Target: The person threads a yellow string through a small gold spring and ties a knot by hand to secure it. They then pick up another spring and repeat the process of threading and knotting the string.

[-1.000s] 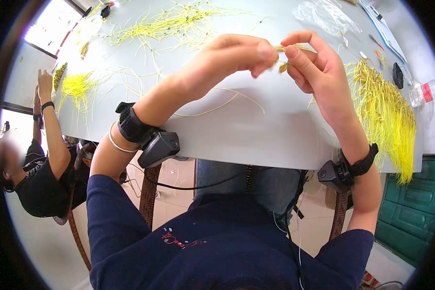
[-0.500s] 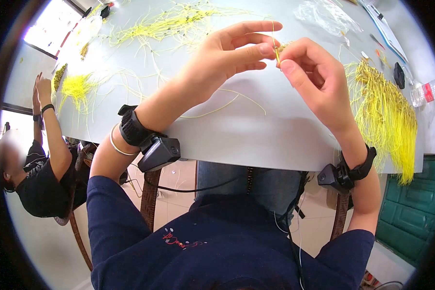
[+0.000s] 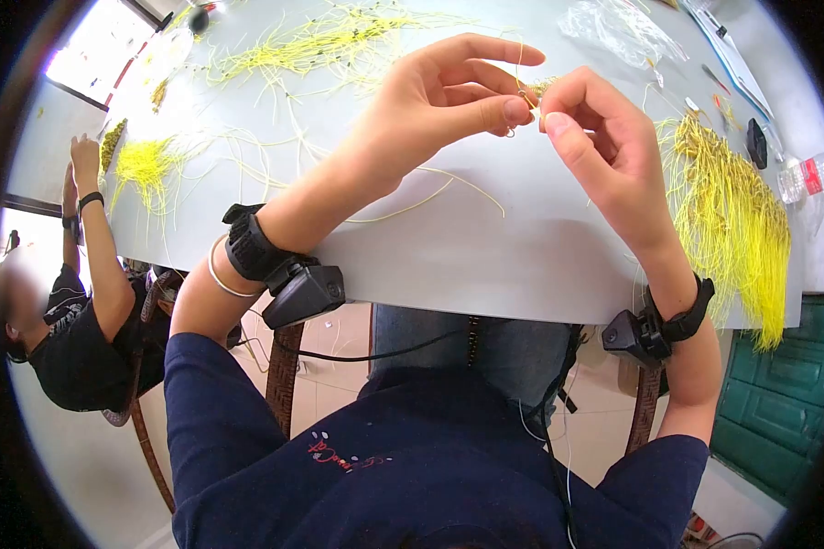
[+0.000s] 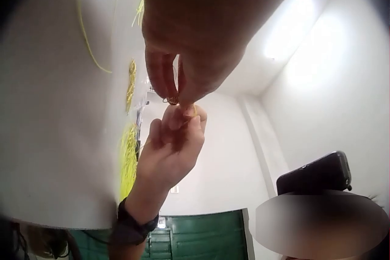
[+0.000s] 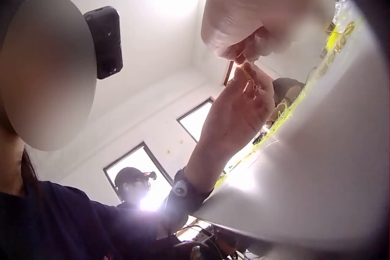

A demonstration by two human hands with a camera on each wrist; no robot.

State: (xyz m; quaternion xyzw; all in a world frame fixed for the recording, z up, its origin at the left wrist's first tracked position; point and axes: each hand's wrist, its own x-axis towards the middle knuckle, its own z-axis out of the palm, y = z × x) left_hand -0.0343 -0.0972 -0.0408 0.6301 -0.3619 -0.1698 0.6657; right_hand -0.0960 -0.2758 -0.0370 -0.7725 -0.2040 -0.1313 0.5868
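Above the table, the left hand [image 3: 449, 105] pinches a small gold hook-like piece [image 3: 523, 92] with thin yellow line between thumb and fingers; its index finger stretches out above. A loop of the line rises beside that finger. Close by on the right, the right hand [image 3: 609, 151] has thumb and index finger pinched on the line, other fingers curled. A gold coiled piece [image 3: 542, 87] shows behind its fingertips. The fingertips of both hands nearly meet in the left wrist view, where the right hand [image 4: 173, 150] is below. Fine detail between the fingertips is too small to tell.
A large bundle of yellow lines [image 3: 732, 220] hangs over the table's right edge. More yellow strands [image 3: 311, 46] lie at the back, and a small pile [image 3: 145, 165] at left. Plastic bag [image 3: 618, 32], bottle [image 3: 807, 177] and clipboard [image 3: 728, 55] are at right. Another person [image 3: 87, 339] sits at left.
The left hand has turned and spread its fingers, and its thumb has shifted slightly right. The right hand's thumb and index finger have come down from their raised, bent pose. A tiny gold ring now shows under the left thumb.
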